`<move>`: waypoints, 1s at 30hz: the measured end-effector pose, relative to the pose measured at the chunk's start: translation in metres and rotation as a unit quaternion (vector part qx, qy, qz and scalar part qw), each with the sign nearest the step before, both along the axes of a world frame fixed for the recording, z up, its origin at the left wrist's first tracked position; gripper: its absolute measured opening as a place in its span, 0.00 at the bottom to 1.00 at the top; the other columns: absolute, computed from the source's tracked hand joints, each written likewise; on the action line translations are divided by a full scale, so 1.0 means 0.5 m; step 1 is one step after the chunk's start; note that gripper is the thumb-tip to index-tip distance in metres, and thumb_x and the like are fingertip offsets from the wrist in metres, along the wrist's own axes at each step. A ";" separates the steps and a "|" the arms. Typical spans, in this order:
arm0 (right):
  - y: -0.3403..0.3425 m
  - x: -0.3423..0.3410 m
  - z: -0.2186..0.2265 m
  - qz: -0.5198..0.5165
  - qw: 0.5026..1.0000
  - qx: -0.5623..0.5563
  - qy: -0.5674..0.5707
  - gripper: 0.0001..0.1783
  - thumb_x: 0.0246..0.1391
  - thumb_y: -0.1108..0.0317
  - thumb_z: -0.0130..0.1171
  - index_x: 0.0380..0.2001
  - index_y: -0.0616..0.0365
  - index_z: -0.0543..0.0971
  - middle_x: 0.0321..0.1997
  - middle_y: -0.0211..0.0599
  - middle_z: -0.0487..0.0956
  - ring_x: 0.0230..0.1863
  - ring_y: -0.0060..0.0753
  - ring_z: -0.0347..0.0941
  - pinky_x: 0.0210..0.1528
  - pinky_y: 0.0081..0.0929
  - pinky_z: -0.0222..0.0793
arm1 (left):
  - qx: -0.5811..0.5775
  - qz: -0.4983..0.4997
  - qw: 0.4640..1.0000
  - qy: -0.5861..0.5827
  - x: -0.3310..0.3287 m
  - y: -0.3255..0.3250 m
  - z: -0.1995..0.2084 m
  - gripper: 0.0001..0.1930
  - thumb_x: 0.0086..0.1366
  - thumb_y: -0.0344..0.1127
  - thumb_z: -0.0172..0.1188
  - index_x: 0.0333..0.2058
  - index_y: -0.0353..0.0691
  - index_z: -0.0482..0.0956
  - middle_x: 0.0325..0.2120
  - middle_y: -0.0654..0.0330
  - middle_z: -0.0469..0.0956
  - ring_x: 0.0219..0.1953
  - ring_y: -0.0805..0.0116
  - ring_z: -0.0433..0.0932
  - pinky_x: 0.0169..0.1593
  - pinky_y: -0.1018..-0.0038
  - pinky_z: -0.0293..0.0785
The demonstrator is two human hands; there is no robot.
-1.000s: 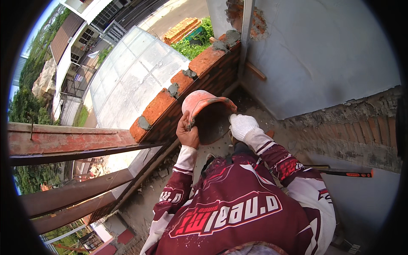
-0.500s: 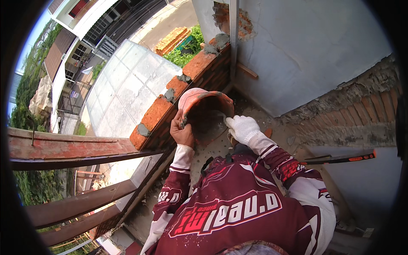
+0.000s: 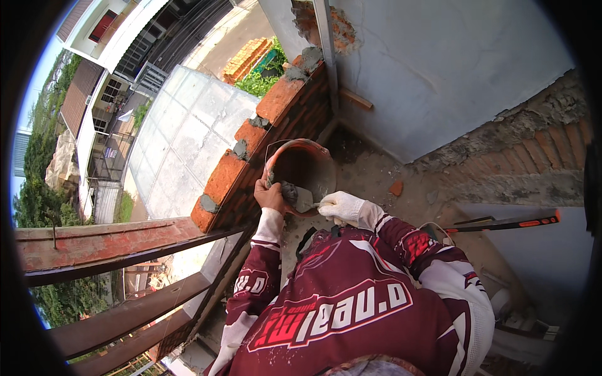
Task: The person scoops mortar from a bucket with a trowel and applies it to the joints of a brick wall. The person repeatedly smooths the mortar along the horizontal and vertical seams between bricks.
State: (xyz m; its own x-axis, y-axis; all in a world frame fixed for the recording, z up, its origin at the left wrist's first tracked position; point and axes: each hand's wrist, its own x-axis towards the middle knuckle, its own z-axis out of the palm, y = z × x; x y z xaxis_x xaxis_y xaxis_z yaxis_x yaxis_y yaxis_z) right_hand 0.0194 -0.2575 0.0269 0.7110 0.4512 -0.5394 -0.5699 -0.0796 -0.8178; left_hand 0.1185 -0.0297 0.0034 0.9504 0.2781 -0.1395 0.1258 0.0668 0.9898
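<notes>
the bare left hand (image 3: 269,195) pinches the near left rim of a round, orange-red bucket (image 3: 323,170), which sits just ahead of it with its mouth tipped toward the person. the right hand, in a white knitted glove (image 3: 342,208), has its fingers curled around the handle end of a flat, pale grey metal trowel (image 3: 305,200); the blade reaches from the glove toward the left hand, over the bucket's near side, beside a lump of grey mortar (image 3: 288,191). half a second ago the glove was farther forward, by the bucket's right rim, and the lump did not show.

ahead and right of the glove, an orange brick fragment (image 3: 396,187) lies on the dusty grey floor (image 3: 370,160); farther right is a long black-and-orange bar (image 3: 514,223). beyond the left hand runs a low red brick wall (image 3: 222,178) dabbed with mortar, meeting a smooth grey wall (image 3: 451,69).
</notes>
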 end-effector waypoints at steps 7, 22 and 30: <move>-0.046 0.014 -0.077 -0.279 0.954 0.100 0.043 0.08 0.62 0.67 0.55 0.40 0.58 0.76 0.27 0.29 0.74 0.22 0.21 0.70 0.22 0.24 0.67 | -0.018 0.142 0.932 0.334 -0.090 0.144 -0.168 0.11 0.50 0.18 0.59 0.30 0.36 0.68 0.23 0.59 0.70 0.22 0.63 0.73 0.25 0.65 0.71; 0.097 0.511 -0.295 -0.658 0.717 -0.226 0.032 0.27 0.58 0.64 0.64 0.58 0.65 0.71 0.56 0.56 0.77 0.58 0.57 0.75 0.58 0.44 0.73 | 0.073 0.065 0.911 0.401 -0.548 0.649 -0.217 0.32 0.48 0.22 0.75 0.46 0.37 0.63 0.41 0.54 0.74 0.43 0.63 0.78 0.47 0.64 0.82; 0.138 0.516 -0.249 -0.643 0.764 -0.024 0.037 0.25 0.57 0.59 0.66 0.54 0.59 0.76 0.40 0.39 0.81 0.28 0.38 0.80 0.27 0.35 0.79 | -0.210 0.312 0.810 0.450 -0.588 0.644 -0.187 0.28 0.55 0.31 0.47 0.55 0.26 0.61 0.56 0.26 0.68 0.57 0.28 0.73 0.62 0.40 0.75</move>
